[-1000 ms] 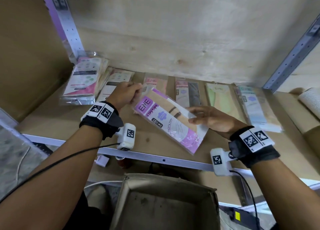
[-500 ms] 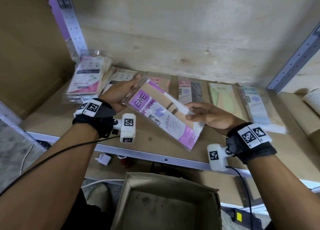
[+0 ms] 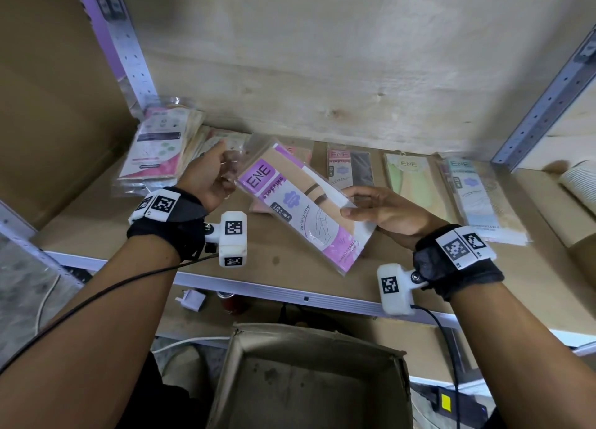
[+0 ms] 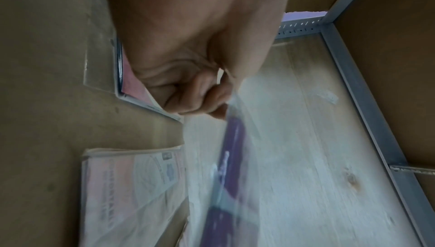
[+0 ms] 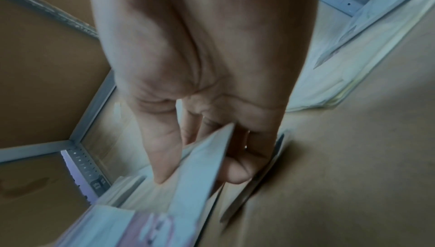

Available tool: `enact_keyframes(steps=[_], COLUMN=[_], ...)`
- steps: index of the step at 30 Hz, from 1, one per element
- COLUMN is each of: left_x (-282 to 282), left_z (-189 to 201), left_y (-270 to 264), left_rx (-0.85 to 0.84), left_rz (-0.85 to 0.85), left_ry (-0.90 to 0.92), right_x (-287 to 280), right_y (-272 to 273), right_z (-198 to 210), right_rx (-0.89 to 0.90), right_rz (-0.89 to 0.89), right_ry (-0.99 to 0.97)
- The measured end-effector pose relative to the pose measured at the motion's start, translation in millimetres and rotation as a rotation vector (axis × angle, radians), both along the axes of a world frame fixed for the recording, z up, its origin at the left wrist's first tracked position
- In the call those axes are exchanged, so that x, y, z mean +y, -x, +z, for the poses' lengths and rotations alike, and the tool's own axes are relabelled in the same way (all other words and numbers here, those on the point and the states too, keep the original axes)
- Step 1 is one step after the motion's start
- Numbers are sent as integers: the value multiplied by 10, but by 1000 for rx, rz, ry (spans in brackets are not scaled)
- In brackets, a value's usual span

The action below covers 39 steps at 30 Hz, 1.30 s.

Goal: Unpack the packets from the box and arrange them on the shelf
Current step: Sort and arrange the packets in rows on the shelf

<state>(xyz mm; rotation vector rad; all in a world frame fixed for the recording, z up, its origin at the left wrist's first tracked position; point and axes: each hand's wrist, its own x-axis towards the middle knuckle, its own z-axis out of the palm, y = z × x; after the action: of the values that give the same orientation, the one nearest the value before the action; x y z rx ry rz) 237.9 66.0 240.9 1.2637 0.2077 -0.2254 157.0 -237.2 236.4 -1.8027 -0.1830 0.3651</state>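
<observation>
A purple-and-beige stocking packet hangs tilted above the shelf board, held by both hands. My left hand pinches its clear top flap between thumb and curled fingers. My right hand grips the packet's right edge, thumb on top and fingers underneath. Several more packets lie in a row on the shelf: a stack at the far left, a dark one, a green one and a light blue one. The cardboard box stands open below the shelf, and no packet shows inside it.
Perforated metal uprights frame the shelf at left and right, with a plywood back wall. A white plug, a red can and cables lie under the shelf. A ribbed white roll sits at the far right.
Both hands have lifted the purple packet and carried it up and back over the shelf. The left hand has turned palm-inward while pinching the top flap.
</observation>
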Motion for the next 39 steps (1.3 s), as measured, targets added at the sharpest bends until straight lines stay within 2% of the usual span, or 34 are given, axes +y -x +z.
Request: enact_keyframes(steps=[4,7,12,18,20,27,31,39], left_x=[-32,-112,-340,-587,-658,-986,-1370,-2446], left_z=[11,32,-20,-51,-51,-52,8,194], left_y=[37,77,171,286,300,334,306,232], left_rx=[11,13,-51,-117,-142,-225,-283,-283], left_rz=[18,-55,-341,-622,-631,-477,-422,-612], left_ry=[40,-4,-208,-302,-303,-379,-382,-409], right_x=[23,38,61,78,54,-129,-396,-1322], right_y=[40,44,49,43,44,87,114,133], right_z=[45,52,39,56,62,99,122,175], right_rx=[-4,14,77,74,68,101,50,-78], right_rz=[-62,-124,-211,-357,-394,-437,-541,-916], right_ry=[-29,-68,-187,-264,-257,-217,-139,172])
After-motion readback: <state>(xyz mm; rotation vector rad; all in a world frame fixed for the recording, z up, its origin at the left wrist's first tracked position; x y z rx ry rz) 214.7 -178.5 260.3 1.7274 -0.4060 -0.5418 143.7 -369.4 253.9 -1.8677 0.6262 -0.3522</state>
